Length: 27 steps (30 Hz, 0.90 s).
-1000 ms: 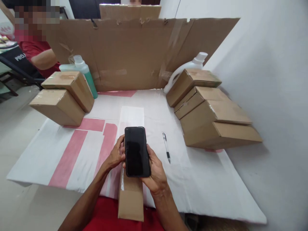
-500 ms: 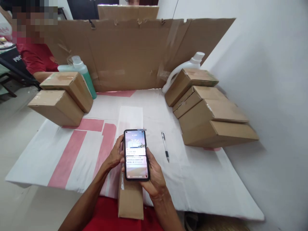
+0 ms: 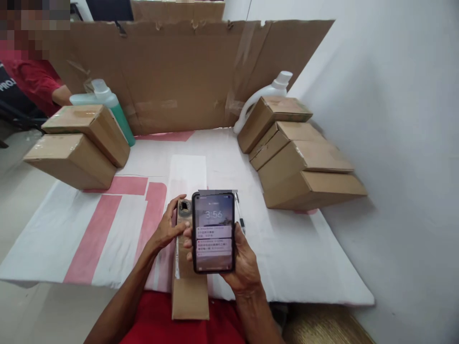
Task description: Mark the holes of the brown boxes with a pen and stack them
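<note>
My right hand [image 3: 245, 267] holds a black-framed smartphone [image 3: 214, 243] upright. Its lit screen reads 3:56 and shows several notifications. Left of the phone and partly behind it, a long narrow cardboard box [image 3: 190, 298] points away from me, its near end above my red-clothed lap. My left hand [image 3: 167, 229] grips this box, thumb on the top and fingers along the left side. A dark square spot within a greyish patch [image 3: 185, 207] marks the box's far end. Partly hidden behind the phone, a pen [image 3: 241, 220] lies on the white cloth.
Cardboard boxes stand at the left [image 3: 71, 162] and right [image 3: 304, 186] of the cloth-covered table [image 3: 304, 267]. Behind them are a green-liquid bottle [image 3: 120, 117] and a white jug [image 3: 260, 95]. A cardboard panel [image 3: 179, 76] spans the back. A person in red sits beyond, upper left.
The phone has moved right and a little nearer in my right hand, now covering part of the pen. My left hand has come away from it onto the box, whose far end now shows.
</note>
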Available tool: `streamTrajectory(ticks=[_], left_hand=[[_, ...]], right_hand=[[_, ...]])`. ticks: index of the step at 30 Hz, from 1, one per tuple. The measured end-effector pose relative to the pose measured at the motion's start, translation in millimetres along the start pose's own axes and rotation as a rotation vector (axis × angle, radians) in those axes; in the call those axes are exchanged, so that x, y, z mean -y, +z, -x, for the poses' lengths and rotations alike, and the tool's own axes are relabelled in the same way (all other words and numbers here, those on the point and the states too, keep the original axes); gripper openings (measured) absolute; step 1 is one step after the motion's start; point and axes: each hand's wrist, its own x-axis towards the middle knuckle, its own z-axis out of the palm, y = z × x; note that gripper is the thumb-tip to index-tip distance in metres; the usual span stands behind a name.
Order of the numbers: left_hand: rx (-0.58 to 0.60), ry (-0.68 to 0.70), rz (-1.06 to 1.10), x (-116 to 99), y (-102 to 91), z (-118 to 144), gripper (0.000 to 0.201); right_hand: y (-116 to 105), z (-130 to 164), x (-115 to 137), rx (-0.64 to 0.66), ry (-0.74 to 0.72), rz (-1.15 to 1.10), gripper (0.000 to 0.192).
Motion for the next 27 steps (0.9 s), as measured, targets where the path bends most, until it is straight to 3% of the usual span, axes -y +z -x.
streamTrajectory(ticks=[3,6,8,11,13,16,19,23,27], left_hand=[[0.013,0.007,0.014,-5.2,-0.7,-1.2,0.079],[0.038,-0.019,0.041,-7.7,-1.0,-2.2,0.081],[0.048,-0.036,0.055,-7.6,-1.2,-2.3,0.083],[0.046,-0.037,0.057,-6.5,-2.0,-2.1,0.085],[0.041,-0.035,0.053,-6.8,-2.5,-1.8,0.085],[0.033,-0.034,0.047,-9.1,-1.9,-0.8,0.086],[0.002,-0.036,0.024,-10.2,0.9,1.2,0.087],[-0.162,-0.006,-0.029,-3.5,3.2,8.8,0.071],[-0.237,-0.047,-0.065,10.4,2.7,33.9,0.063]], right_hand=[[1.7,10.1,9.1,-0.016,-0.054,0.032,0.072],[-13.3,7.0,12.6,-0.105,-0.079,0.108,0.073],[-37.2,-4.2,12.3,-0.298,-0.165,0.254,0.066],[-83.8,-26.7,10.9,-0.612,-0.361,0.709,0.057],[-111.1,-38.9,10.6,-0.684,-0.389,0.966,0.055],[-134.3,-47.9,11.1,-0.735,-0.37,1.12,0.049],[-138.8,-49.6,11.2,-0.805,-0.364,1.247,0.043],[-133.9,-47.6,8.7,-0.877,-0.376,1.406,0.038],[-121.4,-32.2,-2.9,-0.883,-0.418,1.503,0.043]])
